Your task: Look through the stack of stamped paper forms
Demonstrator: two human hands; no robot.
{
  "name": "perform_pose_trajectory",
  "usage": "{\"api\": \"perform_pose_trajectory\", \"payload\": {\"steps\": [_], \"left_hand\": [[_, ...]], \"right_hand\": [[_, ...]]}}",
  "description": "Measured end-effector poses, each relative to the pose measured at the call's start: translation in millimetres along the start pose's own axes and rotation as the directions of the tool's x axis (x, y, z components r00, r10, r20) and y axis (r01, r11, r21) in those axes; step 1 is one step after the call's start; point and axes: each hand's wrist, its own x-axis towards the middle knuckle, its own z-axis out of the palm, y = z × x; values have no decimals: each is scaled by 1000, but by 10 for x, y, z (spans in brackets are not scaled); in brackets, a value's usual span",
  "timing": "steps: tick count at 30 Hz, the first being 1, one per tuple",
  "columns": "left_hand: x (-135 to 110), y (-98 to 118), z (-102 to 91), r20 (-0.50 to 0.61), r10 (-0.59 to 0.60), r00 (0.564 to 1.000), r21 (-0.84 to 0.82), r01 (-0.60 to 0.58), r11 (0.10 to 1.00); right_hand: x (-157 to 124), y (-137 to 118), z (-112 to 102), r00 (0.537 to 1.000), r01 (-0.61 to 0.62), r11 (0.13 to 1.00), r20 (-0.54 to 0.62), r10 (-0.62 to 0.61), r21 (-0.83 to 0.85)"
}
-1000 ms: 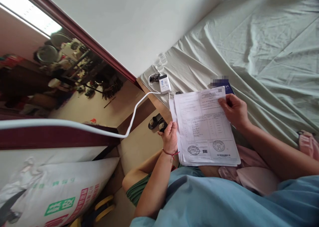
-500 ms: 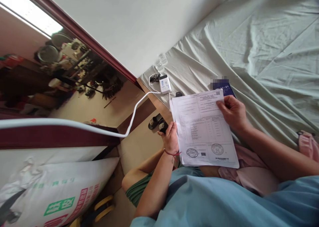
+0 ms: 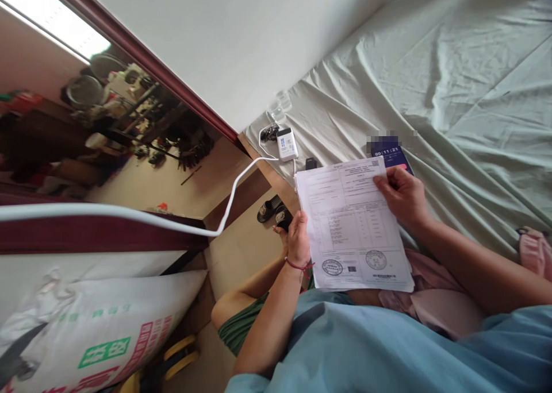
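Note:
A stack of printed paper sheets (image 3: 353, 226) is held up above my lap, its top sheet showing a table, two round stamps and a barcode. My left hand (image 3: 297, 238) grips the stack along its left edge, the thumb on top and the other fingers mostly hidden beneath. At the upper right edge my right hand (image 3: 401, 192) pinches the paper between thumb and fingers. Just beyond that hand lies a phone (image 3: 390, 154) with a timer on its screen, partly covered by the paper and hand.
A white power bank (image 3: 287, 144) with a white cable (image 3: 172, 223) rests at the corner of the sheet-covered bed (image 3: 452, 106). Beside it are small clear cups (image 3: 278, 108) and a black object (image 3: 310, 163). Sandals (image 3: 269, 209) and a printed sack (image 3: 103, 330) are on the floor.
The view has shifted very slightly, and a little more of the phone shows past the paper. Both hands keep their hold on the sheets.

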Motion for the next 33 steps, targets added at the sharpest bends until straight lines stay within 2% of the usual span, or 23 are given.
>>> {"api": "perform_pose_trajectory", "payload": {"steps": [6,11,13,19,23,26,28,30,33], "left_hand": [[-46,113,-6,39,72,997,66,-74,995],[-64,156,-16,66,83,994,112,-90,990],[-62,157,-21,80,88,993,130,-98,987],[-60,133,-16,108,86,990,131,-100,986],[-69,89,15,156,93,983,18,-97,995],[-67,73,29,160,94,983,-10,-94,996],[-61,98,25,184,108,977,12,-112,994],[-53,146,13,215,116,970,37,-127,991],[-36,224,-10,219,97,971,82,-117,990]], "right_hand": [[54,92,27,994,-22,999,111,25,-25],[150,3,-80,996,72,986,-46,-80,-151],[190,-79,-157,991,108,972,-56,-122,-207],[336,-399,-317,972,224,920,139,-188,-323],[468,-699,-291,906,396,841,305,-293,-368],[561,-884,-162,795,564,741,484,-366,-366],[616,-948,-28,725,633,679,592,-351,-372],[667,-967,117,693,659,638,651,-311,-397],[743,-950,288,677,657,623,696,-239,-425]]}}
